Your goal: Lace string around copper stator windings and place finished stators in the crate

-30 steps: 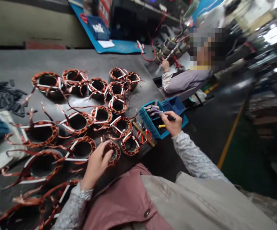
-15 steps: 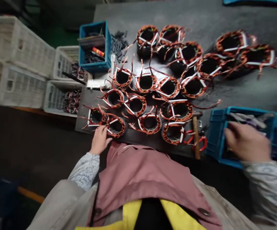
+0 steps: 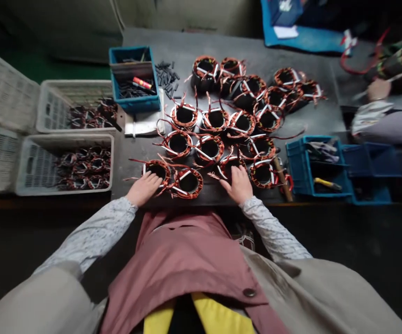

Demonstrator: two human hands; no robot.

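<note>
While the left hand (image 3: 143, 189) lies over a near-left wound ring (image 3: 166, 172), the right hand (image 3: 240, 185), apart, touches a near-middle coil (image 3: 229, 159); their grip I can't tell. Both look heavy; hold bodies, not bendy leads (image 3: 139, 161).

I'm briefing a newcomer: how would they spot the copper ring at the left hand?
Find the dark table and its near edge. The copper ring stands leftmost in the front row; unlike its neighbours, it has the left hand over part of it.

Coils (image 3: 198, 186) of coppery metal wire — surface (image 3: 314, 121) smooth, dully shining; blue bin (image 3: 296, 162) and crate (image 3: 65, 190), plastic; apron (image 3: 183, 262), matt cloth — handle (image 3: 285, 183), wood.
</note>
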